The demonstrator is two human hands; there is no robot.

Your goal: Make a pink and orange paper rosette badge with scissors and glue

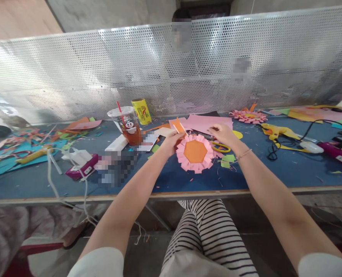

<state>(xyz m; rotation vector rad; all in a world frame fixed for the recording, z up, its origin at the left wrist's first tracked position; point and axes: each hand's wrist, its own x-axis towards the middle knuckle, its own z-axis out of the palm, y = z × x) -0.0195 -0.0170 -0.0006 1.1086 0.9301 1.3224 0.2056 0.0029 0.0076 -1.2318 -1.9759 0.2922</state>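
Observation:
A paper flower (195, 152) with a ring of pink folded petals and an orange centre is held above the blue table. My left hand (171, 142) is closed at the flower's upper left edge, gripping it. An orange paper strip (179, 126) with a pale edge sticks up beside those fingers. My right hand (223, 134) hovers to the upper right of the flower, fingertips pinched together; whatever is in them is too small to make out. Under it lie yellow-handled scissors (221, 147), partly hidden, and a pink paper sheet (207, 122). Green paper scraps (228, 159) lie nearby.
A perforated metal screen (124, 61) stands along the table's back. To the left are a drink cup (130, 129), a yellow can (141, 111) and a purple power strip (82, 167) with cables. At right lie another flower (248, 116) and a yellow glue gun (275, 132).

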